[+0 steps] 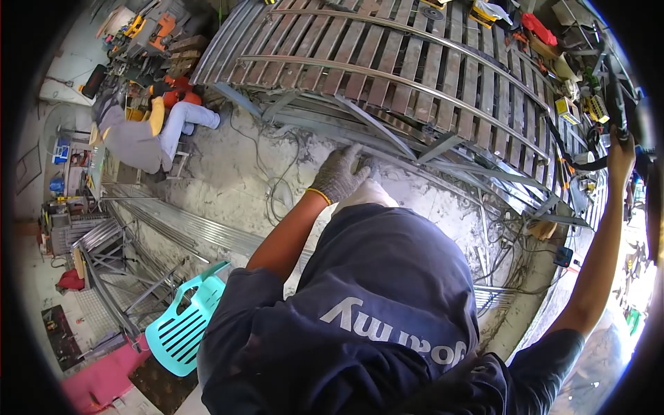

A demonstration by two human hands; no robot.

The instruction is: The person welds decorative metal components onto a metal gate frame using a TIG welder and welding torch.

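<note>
In the head view, the left arm runs forward from the dark blue shirt [373, 304], bent a little at the elbow and bare down to a yellow cuff. The left hand [339, 173] wears a grey knit glove. It lies palm down with its fingers stretched out on a grey steel bar [387, 135] at the near edge of the slatted metal gate [387, 62]. The glove rests flat on the bar rather than clenching it.

The right arm is stretched far out to the side and upward, almost straight. The right hand [620, 155] is bare and closed round a dark tool [614, 97] that stands up above the fist. What kind of tool it is cannot be made out at the frame edge.

The gate lies flat over the concrete floor [228, 173], with cables trailing beside it. 1 turquoise plastic chair [187, 318] stands near the left elbow. A seated person [138, 131] is well apart, at the far left.
</note>
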